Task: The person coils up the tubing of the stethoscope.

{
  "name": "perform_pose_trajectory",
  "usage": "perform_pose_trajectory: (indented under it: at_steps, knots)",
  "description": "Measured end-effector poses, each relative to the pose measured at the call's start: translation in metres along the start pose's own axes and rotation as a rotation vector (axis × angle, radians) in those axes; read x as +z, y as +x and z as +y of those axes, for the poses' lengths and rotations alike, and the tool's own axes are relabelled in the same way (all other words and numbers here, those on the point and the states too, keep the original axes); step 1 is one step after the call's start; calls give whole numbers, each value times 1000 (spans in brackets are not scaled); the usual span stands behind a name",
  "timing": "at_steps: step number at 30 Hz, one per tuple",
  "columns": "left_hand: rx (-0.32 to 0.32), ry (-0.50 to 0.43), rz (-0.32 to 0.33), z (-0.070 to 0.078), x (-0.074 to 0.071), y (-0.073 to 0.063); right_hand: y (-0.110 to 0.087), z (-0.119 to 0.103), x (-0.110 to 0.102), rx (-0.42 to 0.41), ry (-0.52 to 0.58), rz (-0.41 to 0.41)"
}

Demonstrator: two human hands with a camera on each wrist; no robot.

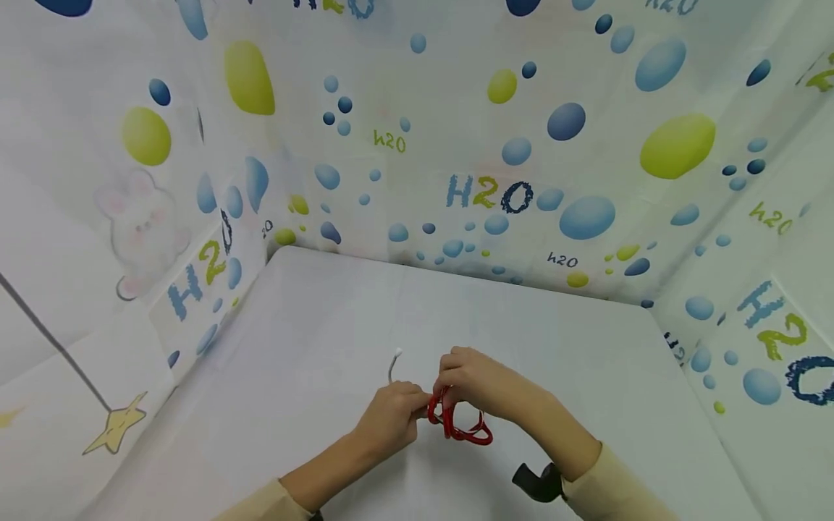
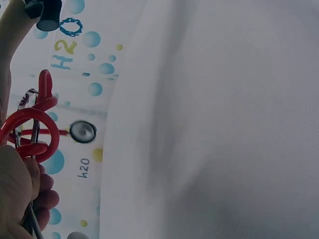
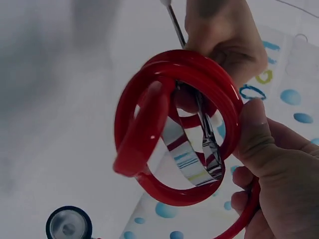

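A stethoscope with red tubing (image 1: 448,420) is held up between both hands. My left hand (image 1: 394,409) grips its metal ear tubes (image 2: 33,219), and a white ear tip (image 1: 398,352) sticks out beyond that hand. With thumb and curled fingers, my right hand (image 1: 478,380) pinches the red tubing, seen closely in the right wrist view as a coil (image 3: 230,119) looped around the metal. A shiny spring band (image 3: 184,157) shows inside the loops. The round chest piece (image 3: 69,226) hangs free at the tubing's end.
A white table surface (image 1: 326,318) lies beneath the hands. Printed curtains with blue and green drops (image 1: 586,217) enclose its back and sides. A black wrist camera (image 1: 537,485) sits at the right forearm. A star drawing (image 1: 116,428) marks the left wall.
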State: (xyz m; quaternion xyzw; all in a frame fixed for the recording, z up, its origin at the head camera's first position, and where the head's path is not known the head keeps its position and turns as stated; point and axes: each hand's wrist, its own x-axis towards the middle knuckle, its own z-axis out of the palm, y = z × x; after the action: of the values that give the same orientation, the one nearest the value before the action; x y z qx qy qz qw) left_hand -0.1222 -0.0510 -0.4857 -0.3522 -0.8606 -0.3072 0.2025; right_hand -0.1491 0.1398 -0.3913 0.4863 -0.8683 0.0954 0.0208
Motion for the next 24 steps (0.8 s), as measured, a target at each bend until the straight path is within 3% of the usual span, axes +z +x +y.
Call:
perform_pose_trajectory:
  at_steps: [4, 9, 14, 24]
  knots:
    - [-67, -75, -38, 6, -1, 1, 1, 6, -5, 156, 198, -136]
    - [-57, -157, -57, 12, -1, 3, 2, 16, -4, 255, 302, -189]
    - [-19, -210, -24, 13, -2, 5, -4, 26, 1, 267, 437, -141]
    - [-47, -209, 34, 12, -13, 13, -16, 33, 15, 243, 601, 17]
